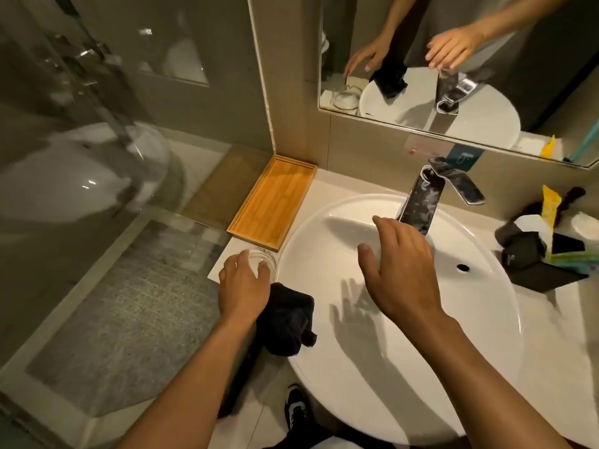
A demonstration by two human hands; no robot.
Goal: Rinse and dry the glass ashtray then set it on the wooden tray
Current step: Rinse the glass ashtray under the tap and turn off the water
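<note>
Barely begun: the left hand cups the round clear glass ashtray on the counter, the right hand hovers spread and empty below the chrome faucet; the rectangular wooden tray holds nothing.

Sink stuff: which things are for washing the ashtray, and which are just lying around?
For the job: glass ashtray under the left hand; faucet; sink basin; dark cloth; wooden tray; right hand.

Lying about: black holder of packets; mirror; shoe.

No legible text or labels anywhere.
</note>
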